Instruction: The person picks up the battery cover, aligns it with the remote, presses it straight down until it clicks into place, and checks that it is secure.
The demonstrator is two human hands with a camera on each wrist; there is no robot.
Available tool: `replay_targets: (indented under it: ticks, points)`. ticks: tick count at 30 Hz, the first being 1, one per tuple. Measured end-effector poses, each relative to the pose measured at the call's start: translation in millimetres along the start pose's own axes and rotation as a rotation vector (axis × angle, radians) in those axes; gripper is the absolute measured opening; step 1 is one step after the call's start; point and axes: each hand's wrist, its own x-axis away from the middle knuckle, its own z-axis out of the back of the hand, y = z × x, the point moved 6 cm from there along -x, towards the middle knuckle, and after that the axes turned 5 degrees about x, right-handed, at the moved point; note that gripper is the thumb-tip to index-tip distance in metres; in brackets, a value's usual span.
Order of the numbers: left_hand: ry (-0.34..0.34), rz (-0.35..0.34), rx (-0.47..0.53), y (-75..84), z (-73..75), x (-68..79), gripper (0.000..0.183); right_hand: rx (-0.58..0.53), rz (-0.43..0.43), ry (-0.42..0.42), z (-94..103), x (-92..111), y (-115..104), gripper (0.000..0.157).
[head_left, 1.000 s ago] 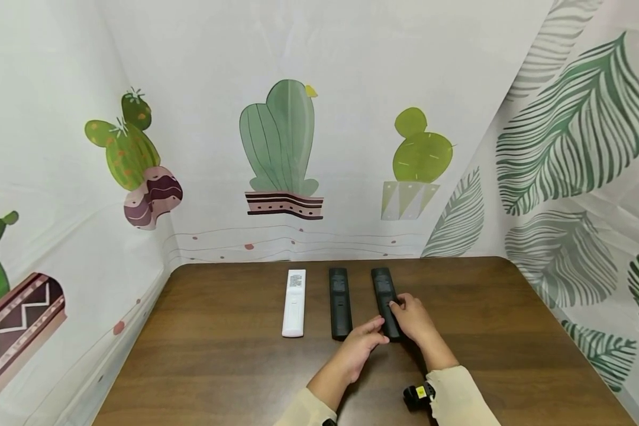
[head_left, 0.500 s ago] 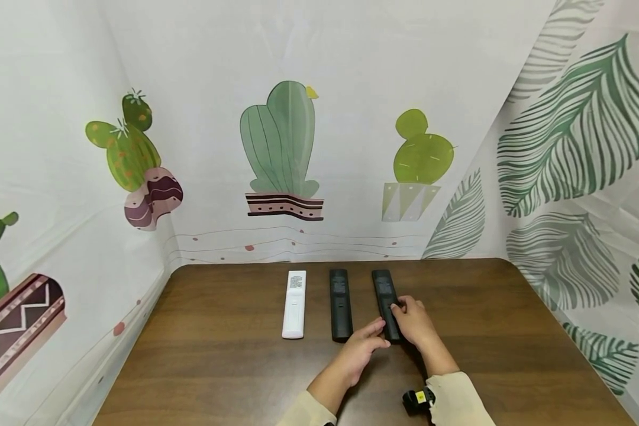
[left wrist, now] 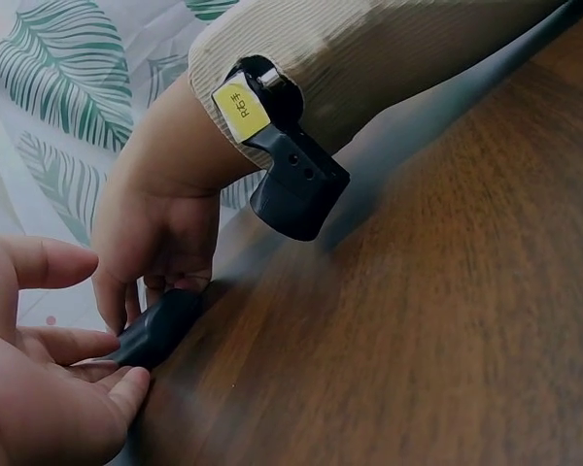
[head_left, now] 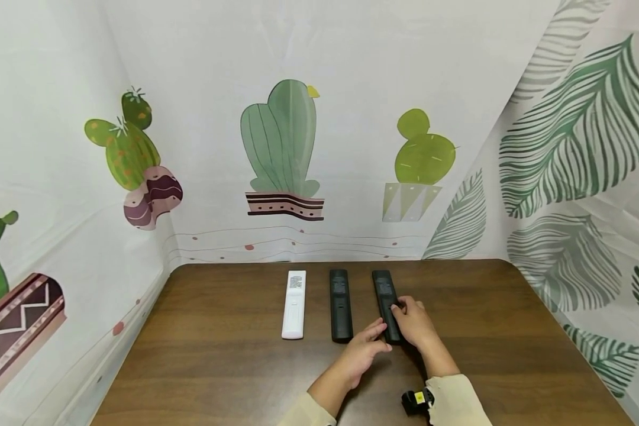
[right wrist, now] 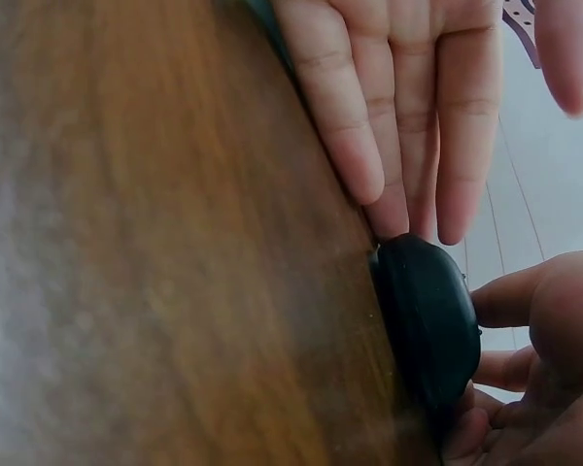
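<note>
Three remote controls lie back side up in a row in the head view: a white remote [head_left: 294, 305], a middle black remote [head_left: 341, 307] and a right-hand black remote [head_left: 385, 290]. My right hand [head_left: 415, 322] grips the right-hand one from its right side, thumb on its back. From the left, my left hand [head_left: 358, 355] reaches in with straight fingers, the tips at that remote's left edge near its front end; the thumb stands apart. The right wrist view shows the end of this black remote [right wrist: 428, 320] between the left fingertips [right wrist: 457, 223] and the curled right hand [right wrist: 564, 349].
All remotes rest on a brown wood-grain table [head_left: 218, 367]. Behind it hangs a white cloth backdrop [head_left: 351, 71] printed with cacti and leaves. A black wrist camera [head_left: 418, 401] with a yellow label sits at the right cuff.
My left thumb has spread slightly away from the fingers, toward the front. The right hand and the remotes stay in place.
</note>
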Motion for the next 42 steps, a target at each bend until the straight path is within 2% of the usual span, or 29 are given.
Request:
replay_targets:
  ticks: [9, 22, 30, 37, 42]
  points:
    - [0.001, -0.019, -0.043, 0.5, -0.9, 0.8, 0.063, 0.001, -0.001, -0.01, 0.4, -0.6, 1.3, 0.044]
    - [0.003, -0.041, -0.045, -0.8, -1.8, -0.5, 0.064, -0.018, 0.007, -0.053, 0.9, -3.2, 1.0, 0.048]
    - [0.007, -0.024, -0.066, -1.8, 2.2, -3.6, 0.063, -0.004, 0.012, -0.038, -0.9, -5.1, 1.7, 0.047]
    - [-0.024, -0.024, -0.073, 3.3, 0.3, 0.9, 0.065, 0.002, 0.007, -0.042, -1.2, -4.7, 2.6, 0.047]
    - [-0.017, -0.027, -0.075, 4.5, 0.6, 2.2, 0.065, -0.005, 0.007, -0.043, -1.2, -5.0, 2.1, 0.046]
